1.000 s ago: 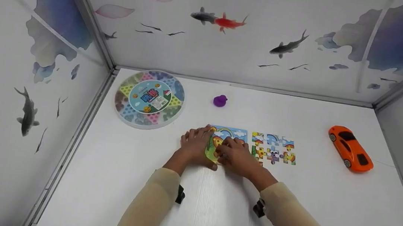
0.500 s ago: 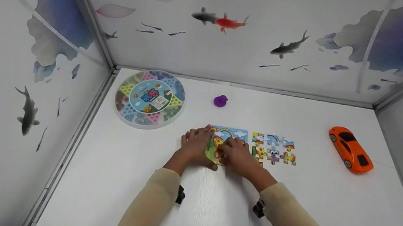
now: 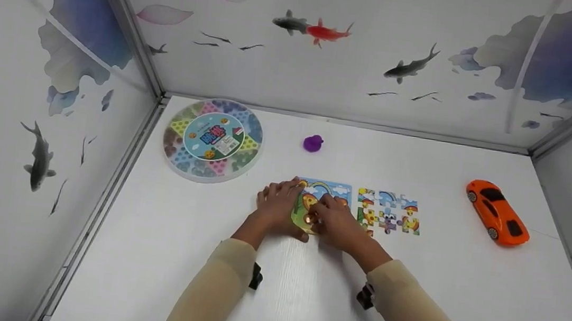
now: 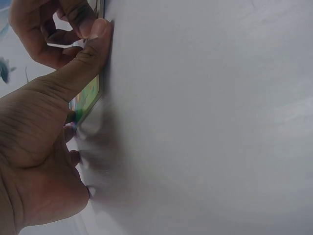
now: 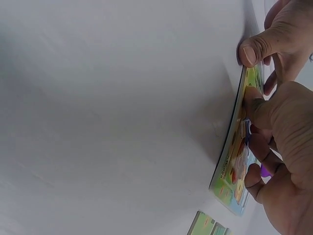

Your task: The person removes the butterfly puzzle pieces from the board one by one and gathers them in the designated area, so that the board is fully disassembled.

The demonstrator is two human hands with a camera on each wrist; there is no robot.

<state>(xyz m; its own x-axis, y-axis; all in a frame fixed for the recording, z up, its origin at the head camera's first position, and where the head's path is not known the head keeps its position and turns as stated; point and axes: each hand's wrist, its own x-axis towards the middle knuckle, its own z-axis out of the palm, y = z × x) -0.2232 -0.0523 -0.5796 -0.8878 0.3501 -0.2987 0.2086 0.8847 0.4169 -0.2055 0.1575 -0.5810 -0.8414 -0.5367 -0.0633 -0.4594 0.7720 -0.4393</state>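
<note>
A colourful puzzle board (image 3: 326,190) lies flat on the white table (image 3: 303,300), also seen edge-on as the board (image 5: 234,147) and board (image 4: 88,97). My left hand (image 3: 276,206) holds its left side, the thumb (image 5: 253,49) against the near edge. My right hand (image 3: 337,220) lies over the board's right part, its curled fingertips and thumb (image 5: 255,108) pinching a small orange puzzle piece (image 3: 311,218) down on the board. The left hand (image 4: 44,147) fills the wrist view's left side. Most of the board is hidden by the hands.
Several loose puzzle pieces (image 3: 389,212) lie in rows just right of the board. A round game box (image 3: 212,139) sits at the back left, a small purple toy (image 3: 313,143) behind the board, an orange toy car (image 3: 497,212) at the right. Patterned walls enclose three sides.
My right hand has crept slightly left over the board with the small piece. The left hand and the board have stayed put.
</note>
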